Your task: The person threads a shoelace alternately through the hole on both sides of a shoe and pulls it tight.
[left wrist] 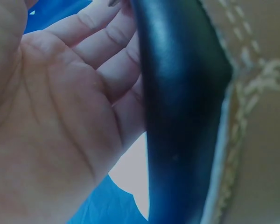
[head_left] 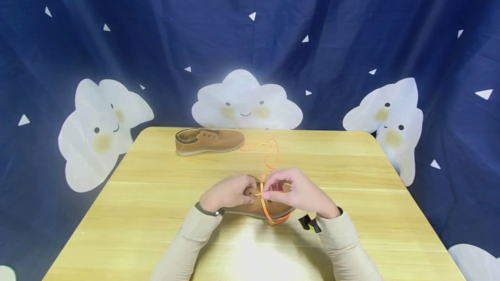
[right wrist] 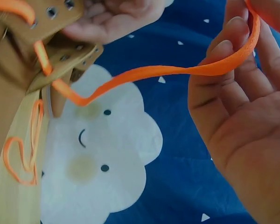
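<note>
A brown shoe (head_left: 279, 208) lies sideways near the middle of the table, its toe to the right. My left hand (head_left: 230, 192) holds it by the opening and the eyelet flap; in the left wrist view those fingers (left wrist: 119, 60) reach behind the dark collar (left wrist: 182, 93). Between thumb and fingertips, my right hand (head_left: 300, 190) pinches an orange shoelace (right wrist: 168, 70) just above the eyelets. The lace passes through eyelets in the flap (right wrist: 42, 21), and a loop of it hangs over the shoe's near side.
A second brown shoe (head_left: 212, 141), with no lace in its visible eyelets, stands at the back of the wooden table (head_left: 136, 194). Loose orange lace (head_left: 278, 151) trails behind the near shoe. A dark blue curtain (head_left: 273, 51) with clouds hangs behind the table.
</note>
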Demonstrator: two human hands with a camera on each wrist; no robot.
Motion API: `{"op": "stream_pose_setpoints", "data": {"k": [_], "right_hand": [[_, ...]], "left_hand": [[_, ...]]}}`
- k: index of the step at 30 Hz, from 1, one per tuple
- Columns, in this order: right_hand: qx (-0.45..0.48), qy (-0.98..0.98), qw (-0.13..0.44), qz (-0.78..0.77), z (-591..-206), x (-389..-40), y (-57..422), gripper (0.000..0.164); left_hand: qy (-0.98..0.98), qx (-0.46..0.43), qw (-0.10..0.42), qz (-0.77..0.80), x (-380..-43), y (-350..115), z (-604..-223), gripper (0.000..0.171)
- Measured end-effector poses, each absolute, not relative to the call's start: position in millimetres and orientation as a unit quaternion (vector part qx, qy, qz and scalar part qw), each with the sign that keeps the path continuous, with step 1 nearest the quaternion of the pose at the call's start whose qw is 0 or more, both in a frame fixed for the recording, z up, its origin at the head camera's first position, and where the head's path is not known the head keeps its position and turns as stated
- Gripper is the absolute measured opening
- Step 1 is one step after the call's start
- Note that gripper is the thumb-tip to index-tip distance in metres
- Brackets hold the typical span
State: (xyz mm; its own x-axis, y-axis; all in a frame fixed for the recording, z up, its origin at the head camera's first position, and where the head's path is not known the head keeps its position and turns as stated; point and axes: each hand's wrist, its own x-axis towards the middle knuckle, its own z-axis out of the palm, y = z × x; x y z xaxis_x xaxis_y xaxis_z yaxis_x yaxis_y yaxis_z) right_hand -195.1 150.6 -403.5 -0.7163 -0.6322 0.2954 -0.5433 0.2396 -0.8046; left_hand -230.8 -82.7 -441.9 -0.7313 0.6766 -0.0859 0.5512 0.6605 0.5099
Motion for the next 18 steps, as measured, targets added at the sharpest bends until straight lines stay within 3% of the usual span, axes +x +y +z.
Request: {"op": "stream_pose_setpoints", "data": {"k": [10,18], "right_hand": [[-0.349,0.859,0.048,-0.372,-415.4,-198.7,141.8,0.013],[-0.346,0.904,-0.015,-0.251,-427.3,-199.7,130.3,0.022]], "left_hand": [[0.901,0.347,0.124,0.228,-230.9,-81.9,-441.8,0.013],[0.895,0.357,0.127,0.235,-230.8,-81.6,-442.1,0.014]]}}
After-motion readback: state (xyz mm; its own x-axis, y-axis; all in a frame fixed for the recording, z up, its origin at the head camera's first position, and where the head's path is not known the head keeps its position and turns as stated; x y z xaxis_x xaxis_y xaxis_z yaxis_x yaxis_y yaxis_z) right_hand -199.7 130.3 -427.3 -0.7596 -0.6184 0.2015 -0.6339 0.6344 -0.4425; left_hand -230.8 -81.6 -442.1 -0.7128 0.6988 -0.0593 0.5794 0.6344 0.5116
